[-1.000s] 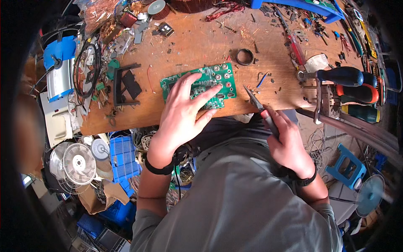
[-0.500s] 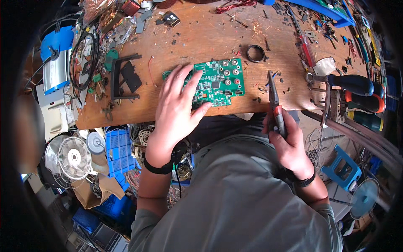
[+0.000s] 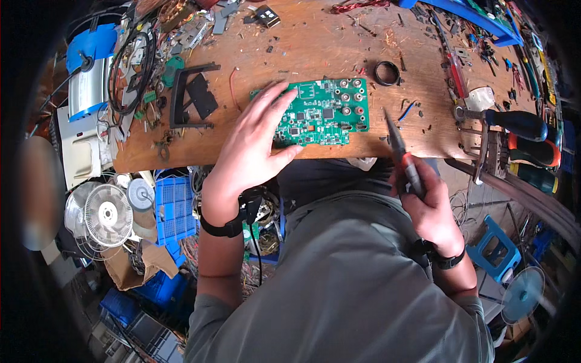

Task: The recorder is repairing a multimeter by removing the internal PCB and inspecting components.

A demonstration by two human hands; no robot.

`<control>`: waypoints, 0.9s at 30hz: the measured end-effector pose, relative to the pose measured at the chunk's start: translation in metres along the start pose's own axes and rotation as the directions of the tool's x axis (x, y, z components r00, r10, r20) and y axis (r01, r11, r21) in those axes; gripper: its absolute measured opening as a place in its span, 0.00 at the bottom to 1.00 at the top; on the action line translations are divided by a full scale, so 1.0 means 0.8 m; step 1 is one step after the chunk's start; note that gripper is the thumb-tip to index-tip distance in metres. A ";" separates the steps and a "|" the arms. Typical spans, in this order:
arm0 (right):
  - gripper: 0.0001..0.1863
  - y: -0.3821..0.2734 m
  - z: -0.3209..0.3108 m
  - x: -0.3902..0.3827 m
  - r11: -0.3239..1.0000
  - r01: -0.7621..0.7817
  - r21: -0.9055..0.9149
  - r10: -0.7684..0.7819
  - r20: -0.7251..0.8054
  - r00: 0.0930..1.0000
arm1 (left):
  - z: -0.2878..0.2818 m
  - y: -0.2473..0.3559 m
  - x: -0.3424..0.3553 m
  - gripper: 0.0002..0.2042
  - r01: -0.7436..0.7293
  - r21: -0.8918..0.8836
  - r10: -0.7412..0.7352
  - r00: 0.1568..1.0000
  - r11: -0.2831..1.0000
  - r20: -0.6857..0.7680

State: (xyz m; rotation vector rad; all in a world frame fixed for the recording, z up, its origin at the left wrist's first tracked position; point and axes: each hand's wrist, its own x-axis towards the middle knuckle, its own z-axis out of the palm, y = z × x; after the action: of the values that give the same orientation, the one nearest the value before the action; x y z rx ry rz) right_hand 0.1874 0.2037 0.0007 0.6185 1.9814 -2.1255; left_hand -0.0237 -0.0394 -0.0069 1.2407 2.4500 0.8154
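A green circuit board [image 3: 318, 112] with chips and several round metal connectors at its right end lies flat near the table's front edge. Over its left end rests my left hand [image 3: 257, 133], gripping it: the fingers reach across toward the far edge and the thumb lies along the near one. My right hand [image 3: 430, 196] is wrapped round the red and grey handles of long-nose pliers [image 3: 396, 142]. Their jaws point up and left, just right of the board, and look closed. A small blue piece [image 3: 407, 111] lies on the table beyond the pliers.
A black ring [image 3: 387, 73] sits behind the board on the wooden table [image 3: 302, 45]. To the left are a black frame [image 3: 178, 100] and scattered scrap. Screwdrivers [image 3: 517, 124] stand in a rack at the right edge. A fan [image 3: 108, 213] and blue crates are below left.
The view has shifted, so the table and board appear farther right. Against the table, the pliers' tip has swung left toward the board, uncovering more of the blue piece. My left hand stays on the board.
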 end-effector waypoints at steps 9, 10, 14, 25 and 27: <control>0.28 0.003 0.010 0.000 0.994 -0.046 0.100 0.035 0.107 0.994 | -0.012 -0.009 -0.005 0.34 -0.065 -0.133 0.052 0.994 0.989 -0.095; 0.32 -0.006 0.011 -0.001 0.991 -0.076 0.107 0.068 0.073 0.995 | -0.014 -0.013 -0.009 0.32 -0.023 -0.225 -0.014 0.987 0.974 -0.160; 0.28 -0.014 -0.012 0.003 0.941 -0.258 0.220 0.226 0.159 0.961 | -0.006 -0.026 -0.020 0.25 -0.014 -0.446 -0.165 0.918 0.895 -0.361; 0.31 -0.030 -0.001 -0.005 0.609 0.093 -0.788 -0.236 -0.068 0.969 | 0.048 0.047 0.018 0.20 -0.150 0.145 0.183 0.949 0.978 -0.258; 0.31 -0.027 0.003 -0.003 0.611 0.050 -0.790 -0.219 -0.107 0.970 | 0.056 0.050 0.033 0.16 -0.126 0.163 0.172 0.936 0.978 -0.308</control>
State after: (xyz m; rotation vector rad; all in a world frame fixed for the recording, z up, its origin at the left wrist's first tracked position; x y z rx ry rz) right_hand 0.1807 0.2034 0.0218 0.5087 2.8251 -1.0168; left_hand 0.0085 0.0168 -0.0190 1.4617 2.7362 0.9657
